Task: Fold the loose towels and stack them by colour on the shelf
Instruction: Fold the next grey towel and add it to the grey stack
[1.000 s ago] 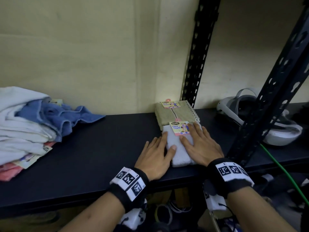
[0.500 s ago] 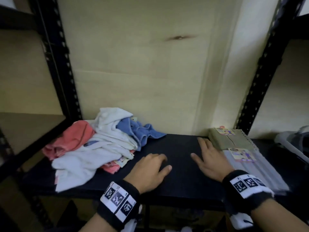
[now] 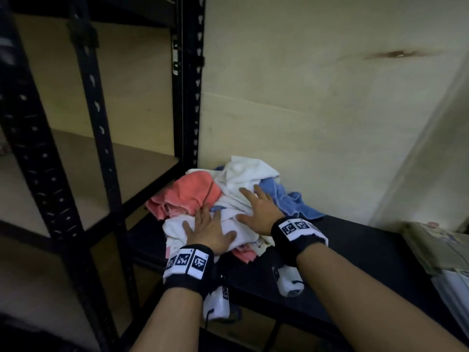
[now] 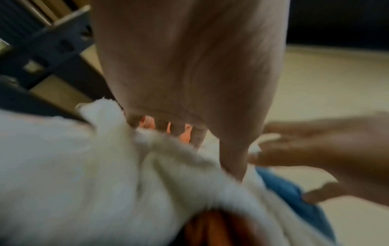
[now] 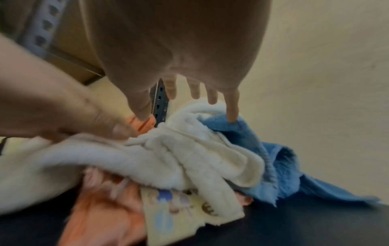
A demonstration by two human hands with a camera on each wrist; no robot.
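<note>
The view has been swung away from the folded stack (image 3: 436, 246) at the right end of the black shelf (image 3: 355, 252) and onto the heap of loose towels (image 3: 223, 199) at its left end, against the upright post (image 3: 189, 80); both hands, a second ago laid on the folded white towel, have been brought across and set on the heap. This is judged to mean that one fold is finished and the next towel is being chosen, with white, coral and blue pieces not yet folded. The white towel (image 3: 243, 181) lies uppermost, the coral towel (image 3: 187, 196) to its left, the blue towel (image 3: 286, 201) to its right. The left hand (image 3: 208, 229) is laid flat on white cloth, fingers spread and straight, nothing gripped. The right hand (image 3: 258, 209) is likewise spread; its little finger (image 5: 231, 108) touches blue cloth, the rest are held straight above the white.
</note>
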